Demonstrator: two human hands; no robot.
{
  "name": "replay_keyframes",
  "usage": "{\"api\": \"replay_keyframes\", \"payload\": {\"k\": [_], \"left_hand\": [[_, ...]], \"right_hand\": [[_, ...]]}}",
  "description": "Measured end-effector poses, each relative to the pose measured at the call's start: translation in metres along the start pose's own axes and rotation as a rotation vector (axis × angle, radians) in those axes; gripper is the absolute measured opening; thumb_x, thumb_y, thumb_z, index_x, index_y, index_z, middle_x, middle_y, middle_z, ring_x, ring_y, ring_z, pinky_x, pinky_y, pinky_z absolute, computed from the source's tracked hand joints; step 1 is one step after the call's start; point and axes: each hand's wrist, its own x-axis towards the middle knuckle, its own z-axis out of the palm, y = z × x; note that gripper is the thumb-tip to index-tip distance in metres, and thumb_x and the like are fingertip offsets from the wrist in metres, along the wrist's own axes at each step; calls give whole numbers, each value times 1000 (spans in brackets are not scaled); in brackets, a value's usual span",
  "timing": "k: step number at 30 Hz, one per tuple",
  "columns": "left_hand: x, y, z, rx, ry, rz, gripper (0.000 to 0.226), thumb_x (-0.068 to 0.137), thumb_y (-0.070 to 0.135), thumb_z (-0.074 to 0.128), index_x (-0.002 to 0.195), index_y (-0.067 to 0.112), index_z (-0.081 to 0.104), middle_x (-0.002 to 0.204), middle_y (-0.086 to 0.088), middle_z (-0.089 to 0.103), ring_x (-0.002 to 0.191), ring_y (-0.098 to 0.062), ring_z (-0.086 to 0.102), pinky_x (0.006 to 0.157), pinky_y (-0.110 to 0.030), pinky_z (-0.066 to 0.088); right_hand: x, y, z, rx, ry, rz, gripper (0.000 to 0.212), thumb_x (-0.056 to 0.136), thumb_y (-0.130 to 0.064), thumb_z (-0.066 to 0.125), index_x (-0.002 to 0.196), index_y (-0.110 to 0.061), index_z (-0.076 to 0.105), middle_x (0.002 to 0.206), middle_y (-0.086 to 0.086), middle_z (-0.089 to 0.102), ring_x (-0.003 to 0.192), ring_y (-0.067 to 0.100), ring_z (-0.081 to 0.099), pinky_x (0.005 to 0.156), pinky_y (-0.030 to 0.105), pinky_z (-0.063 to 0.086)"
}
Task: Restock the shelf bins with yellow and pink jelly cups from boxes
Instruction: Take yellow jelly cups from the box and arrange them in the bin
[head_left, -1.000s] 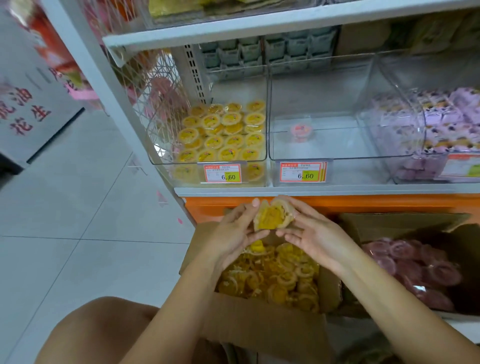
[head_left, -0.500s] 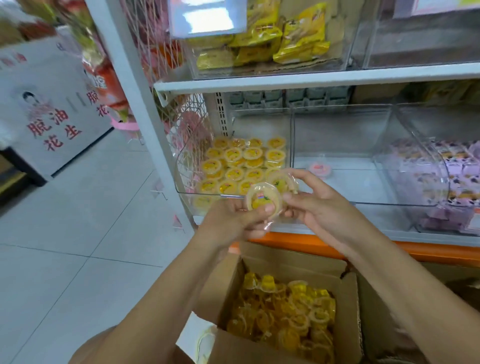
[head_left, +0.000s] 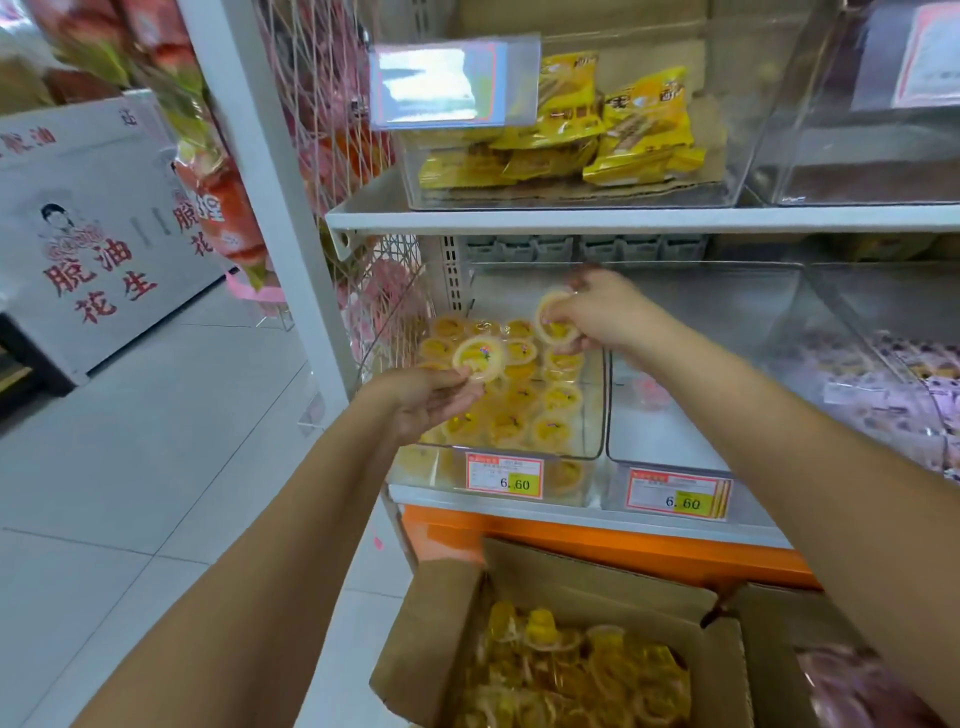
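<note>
My left hand (head_left: 431, 397) pinches a yellow jelly cup (head_left: 479, 357) by its rim, over the front left of the clear bin (head_left: 519, 483) of yellow cups. My right hand (head_left: 605, 314) holds a second yellow jelly cup (head_left: 551, 322) further back over the same bin. Several yellow cups lie in rows inside that bin. Below, an open cardboard box (head_left: 447, 623) is full of loose yellow cups. The middle bin (head_left: 670, 441) holds a single pink cup (head_left: 652, 389). At the bottom right, a second box of pink cups (head_left: 852, 686) shows partly behind my right arm.
Price tags reading 6.60 (head_left: 505, 475) hang on both bin fronts. A bin of purple-wrapped snacks (head_left: 893, 384) stands at the right. The upper shelf (head_left: 623, 221) carries a bin of yellow packets (head_left: 597, 140). A white shelf post (head_left: 270, 208) and tiled aisle floor lie to the left.
Both hands rose from the box to the shelf and parted. Each now holds its own yellow cup over the left bin, the right one reaching further back. The view tilted upward.
</note>
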Motion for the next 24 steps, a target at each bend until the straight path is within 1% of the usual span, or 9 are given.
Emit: {"api": "replay_keyframes", "payload": {"k": [2,5,8,10,13,16,19,22,24], "left_hand": [[13,2,5,-2,-11,-57,14,95,0,49,83,-2,56,67,-11,70,65,-15,70,78,-16,53],[30,0,15,35,17,-121,17,97,-1,44,82,-3,52,117,-18,61,114,-22,58,103,-24,39],[45,-4,19,36,23,-188,17,97,-2,42,84,-5,51,135,-22,50,127,-26,50,107,-24,35],[53,-8,16,31,43,-201,14,97,-3,42,102,-9,53,135,-22,50,126,-25,51,99,-22,42],[58,-14,12,7,73,-168,41,96,-4,43,137,-2,38,113,-24,61,104,-26,62,59,-23,56],[61,-20,9,10,79,-163,14,97,-4,42,107,-6,51,79,-18,54,69,-21,55,52,-22,54],[67,-24,5,6,139,-150,14,97,-4,42,85,-4,49,76,-18,53,65,-21,54,35,-25,50],[69,-24,2,-29,164,-128,8,97,-4,42,103,-5,48,76,-19,54,65,-22,55,33,-25,49],[70,-24,1,-46,176,-120,13,97,-4,42,109,-3,46,76,-19,55,65,-22,55,33,-26,49]], "right_hand": [[14,-8,5,-373,25,-52,36,84,-17,67,118,-6,57,108,11,57,80,23,63,49,19,50],[31,-15,14,-871,10,-63,37,86,-32,64,114,-7,62,114,9,61,103,25,59,74,24,43],[44,-14,23,-963,-63,32,30,85,-34,68,89,-5,63,85,7,65,76,19,61,71,25,44],[52,-7,30,-840,-158,156,27,88,-28,68,79,-4,57,54,4,61,49,13,57,68,29,50],[56,11,41,-637,-270,353,33,96,-13,54,122,6,47,41,5,60,36,10,58,84,33,52],[58,27,55,-509,-246,385,24,96,-7,52,117,3,50,71,10,69,58,15,69,91,36,49],[68,47,66,-448,-167,419,46,91,-9,61,130,7,41,65,7,64,71,15,71,92,35,52],[69,51,66,-384,-112,466,22,91,-10,61,104,3,51,51,5,67,59,12,69,64,24,57],[67,50,62,-391,-66,430,19,91,-6,58,76,-7,46,37,-7,57,72,16,70,47,20,52]]}}
